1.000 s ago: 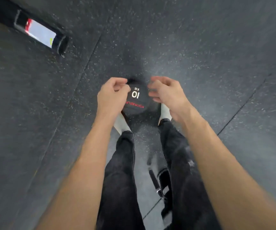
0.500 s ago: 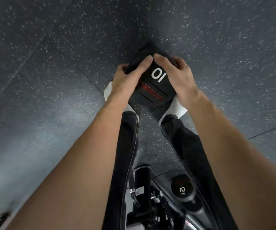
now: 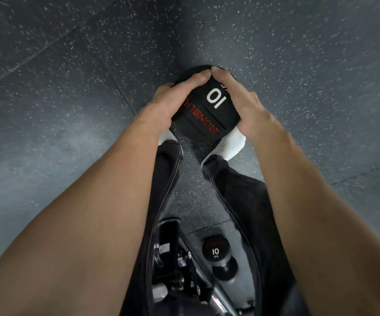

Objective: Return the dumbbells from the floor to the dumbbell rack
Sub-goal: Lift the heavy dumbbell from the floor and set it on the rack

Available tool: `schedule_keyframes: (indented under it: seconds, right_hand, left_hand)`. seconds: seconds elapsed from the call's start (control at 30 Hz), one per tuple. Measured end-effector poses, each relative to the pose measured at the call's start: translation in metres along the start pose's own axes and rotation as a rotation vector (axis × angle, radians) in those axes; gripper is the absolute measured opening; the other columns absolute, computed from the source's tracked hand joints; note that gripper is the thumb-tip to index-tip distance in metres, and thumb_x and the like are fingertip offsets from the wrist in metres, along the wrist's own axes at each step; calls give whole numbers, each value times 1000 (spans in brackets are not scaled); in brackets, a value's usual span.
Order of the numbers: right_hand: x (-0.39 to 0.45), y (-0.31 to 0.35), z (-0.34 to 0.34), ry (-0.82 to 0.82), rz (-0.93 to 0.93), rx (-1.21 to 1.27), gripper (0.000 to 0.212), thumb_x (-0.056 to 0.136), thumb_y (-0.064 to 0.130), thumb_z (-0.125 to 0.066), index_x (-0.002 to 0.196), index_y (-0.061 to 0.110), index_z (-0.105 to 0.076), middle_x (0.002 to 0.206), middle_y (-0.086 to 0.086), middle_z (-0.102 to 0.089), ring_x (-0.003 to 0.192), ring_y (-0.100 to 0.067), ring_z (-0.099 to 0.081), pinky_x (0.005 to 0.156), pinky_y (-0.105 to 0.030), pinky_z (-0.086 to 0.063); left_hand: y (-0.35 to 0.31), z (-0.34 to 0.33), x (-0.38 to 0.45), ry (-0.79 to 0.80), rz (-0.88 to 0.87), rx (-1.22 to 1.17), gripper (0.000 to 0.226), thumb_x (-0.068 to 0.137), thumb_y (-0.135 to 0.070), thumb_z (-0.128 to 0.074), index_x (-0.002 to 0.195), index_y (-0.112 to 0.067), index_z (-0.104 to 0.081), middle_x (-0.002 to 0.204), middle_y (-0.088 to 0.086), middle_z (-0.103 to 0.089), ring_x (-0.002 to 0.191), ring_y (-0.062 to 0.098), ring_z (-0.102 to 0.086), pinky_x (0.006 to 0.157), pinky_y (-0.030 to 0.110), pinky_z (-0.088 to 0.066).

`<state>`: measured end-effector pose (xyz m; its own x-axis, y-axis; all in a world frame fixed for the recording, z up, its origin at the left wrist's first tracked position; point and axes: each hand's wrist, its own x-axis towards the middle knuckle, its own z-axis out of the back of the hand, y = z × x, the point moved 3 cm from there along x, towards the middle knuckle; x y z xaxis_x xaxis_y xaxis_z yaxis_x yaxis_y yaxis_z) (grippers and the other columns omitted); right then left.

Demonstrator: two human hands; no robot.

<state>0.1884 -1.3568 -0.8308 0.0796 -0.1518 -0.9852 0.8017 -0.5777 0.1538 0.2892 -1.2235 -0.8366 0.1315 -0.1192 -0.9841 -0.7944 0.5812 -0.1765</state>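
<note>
Dim, cool light leaves a pale sheen on the speckled floor at left, corners darken, wide-angle bending stretches the soft, slightly blurred forearms at the frame's bottom

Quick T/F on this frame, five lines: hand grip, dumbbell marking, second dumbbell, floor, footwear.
1. Both hands grip one dumbbell head. True: left hand and right hand wrap the held dumbbell.
2. Its face reads 20. False: it reads 10.
3. A second dumbbell lies on the floor behind the person's legs. True.
4. The floor is bare wood. False: dark speckled tiles.
5. The person wears black shoes. False: white socks show.
</note>
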Motion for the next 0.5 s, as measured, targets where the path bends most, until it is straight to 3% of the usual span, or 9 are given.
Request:
schedule_keyframes:
  seconds: [0.13,0.23,0.43,0.5]
  right_hand:
    - [-76,24,-21,70,49,-51,66,60,62,-90,108,19,-79,100,-9,-81,90,-29,-80,85,-45,-63]
    - [-135,43,-40,121,77,-94,74,61,60,-90,117,14,-76,106,-10,-80,96,-29,-79,90,-47,-62]
    - [-297,86,-107,176,139,-266,78,58,59,-90,120,15,-76,109,-9,-80,100,-27,-78,96,-47,-60]
    - [-346,97,-130,178,174,-304,68,67,55,-88,119,13,-76,107,-9,-80,99,-26,-78,92,-46,-62]
  left_hand:
    - [-17,26,-77,25,-23,-77,63,65,-54,-92,113,-18,-76,98,-1,-81,88,16,-79,87,36,-62]
    - [-28,48,-146,8,-43,-135,55,67,-52,-91,108,-17,-77,94,0,-81,84,15,-79,81,33,-63]
    - [-41,119,-307,6,-126,-316,61,65,-51,-93,112,-16,-77,98,2,-81,89,19,-79,86,36,-61]
    - [-44,141,-345,24,-159,-362,56,67,-46,-93,112,-17,-77,98,1,-81,90,18,-79,81,34,-62]
